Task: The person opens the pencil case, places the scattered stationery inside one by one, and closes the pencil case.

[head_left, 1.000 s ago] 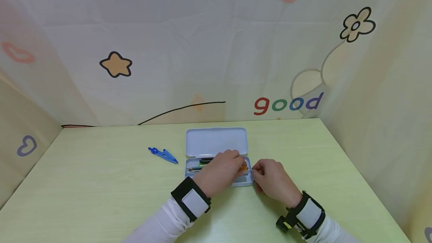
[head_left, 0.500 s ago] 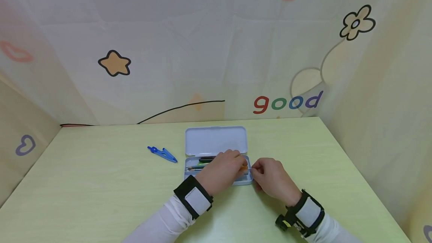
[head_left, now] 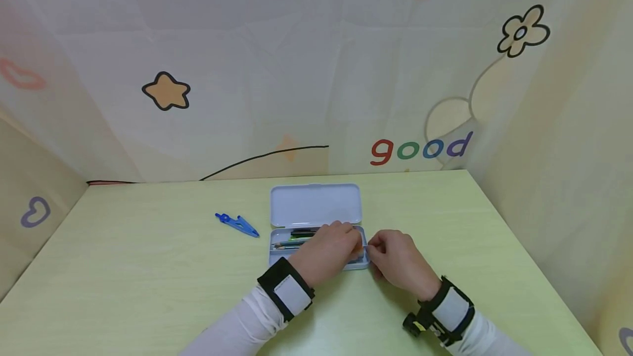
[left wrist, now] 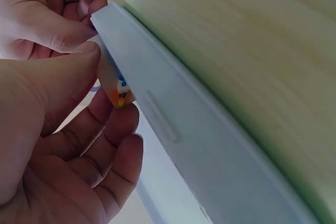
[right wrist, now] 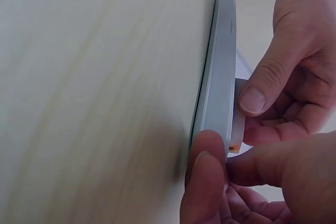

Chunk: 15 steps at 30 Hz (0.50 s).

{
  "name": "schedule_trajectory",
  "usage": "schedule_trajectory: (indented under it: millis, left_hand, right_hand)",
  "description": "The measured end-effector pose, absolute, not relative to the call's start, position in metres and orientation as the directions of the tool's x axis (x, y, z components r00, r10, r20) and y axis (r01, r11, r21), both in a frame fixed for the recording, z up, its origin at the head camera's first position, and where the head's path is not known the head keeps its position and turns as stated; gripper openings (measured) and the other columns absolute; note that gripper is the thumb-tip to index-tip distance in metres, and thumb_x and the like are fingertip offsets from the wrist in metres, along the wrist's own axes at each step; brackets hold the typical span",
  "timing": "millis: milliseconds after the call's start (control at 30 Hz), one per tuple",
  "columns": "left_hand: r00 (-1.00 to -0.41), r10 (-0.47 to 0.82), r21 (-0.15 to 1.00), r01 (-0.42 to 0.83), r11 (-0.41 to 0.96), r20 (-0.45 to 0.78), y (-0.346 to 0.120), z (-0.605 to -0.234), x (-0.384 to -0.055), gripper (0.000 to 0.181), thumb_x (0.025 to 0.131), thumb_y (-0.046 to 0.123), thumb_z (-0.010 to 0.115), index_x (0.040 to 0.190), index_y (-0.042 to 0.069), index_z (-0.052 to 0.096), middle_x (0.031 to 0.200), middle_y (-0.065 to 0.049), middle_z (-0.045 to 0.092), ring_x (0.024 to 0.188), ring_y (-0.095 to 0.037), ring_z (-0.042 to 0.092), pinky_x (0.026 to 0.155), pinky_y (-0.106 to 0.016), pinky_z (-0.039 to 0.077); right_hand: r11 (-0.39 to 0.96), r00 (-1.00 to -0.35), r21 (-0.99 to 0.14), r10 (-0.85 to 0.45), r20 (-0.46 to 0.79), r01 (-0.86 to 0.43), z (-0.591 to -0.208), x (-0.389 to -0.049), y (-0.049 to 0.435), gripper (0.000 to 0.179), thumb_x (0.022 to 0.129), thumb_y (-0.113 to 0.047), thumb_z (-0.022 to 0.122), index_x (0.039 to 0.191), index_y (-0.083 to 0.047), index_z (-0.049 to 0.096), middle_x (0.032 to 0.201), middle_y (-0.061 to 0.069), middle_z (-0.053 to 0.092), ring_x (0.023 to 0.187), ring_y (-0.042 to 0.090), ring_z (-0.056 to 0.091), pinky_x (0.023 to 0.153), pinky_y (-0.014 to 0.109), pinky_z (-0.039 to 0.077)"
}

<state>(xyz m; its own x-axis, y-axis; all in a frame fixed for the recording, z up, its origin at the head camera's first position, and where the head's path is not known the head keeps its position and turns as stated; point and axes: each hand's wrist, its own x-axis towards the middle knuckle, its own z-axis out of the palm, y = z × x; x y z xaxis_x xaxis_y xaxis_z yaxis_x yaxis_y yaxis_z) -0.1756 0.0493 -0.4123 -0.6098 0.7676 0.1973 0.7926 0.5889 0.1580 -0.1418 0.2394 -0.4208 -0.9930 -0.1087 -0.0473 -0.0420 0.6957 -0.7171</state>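
A pale blue pencil case (head_left: 273, 257) lies open, its lid (head_left: 316, 205) folded back to the far side. My left hand (head_left: 326, 251) reaches over its right half. Between that thumb and fingers is a small eraser (left wrist: 113, 80) with a rocket print, tucked partly behind the near wall (left wrist: 184, 135). My right hand (head_left: 399, 260) pinches the case's right end, fingers curled at the corner, as the right wrist view shows. Pencils (head_left: 292, 244) lie in the case's left part, their other ends hidden under my left hand.
A blue drawing compass (head_left: 238, 225) rests on the light wood-patterned table (head_left: 148, 268), left of the case. A printed cloth backdrop (head_left: 316, 70) rises behind the table's far edge, with more cloth at both sides.
My left hand has shifted slightly right over the case, and the orange patch at its fingertips has slipped mostly out of sight. My right hand keeps its hold at the case's end.
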Motion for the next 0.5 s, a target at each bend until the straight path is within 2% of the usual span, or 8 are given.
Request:
schedule_trajectory:
  millis: [500]
  left_hand:
    - [-0.620, 0.764, 0.096, 0.784, 0.613, 0.179, 0.0532, -0.4152, -0.1717, 0.006, 0.105, 0.020, 0.071, 0.104, 0.016, 0.075, 0.100, 0.005, 0.066, 0.092, -0.015, 0.058, 0.081, -0.027, 0.050]
  right_hand:
    - [0.706, -0.993, -0.707, -0.104, -0.048, -0.040, -0.4204, -0.1417, 0.2388, 0.013, 0.103, -0.006, 0.063, 0.092, -0.005, 0.071, 0.062, -0.001, 0.062, 0.054, 0.016, 0.061, 0.057, 0.030, 0.048]
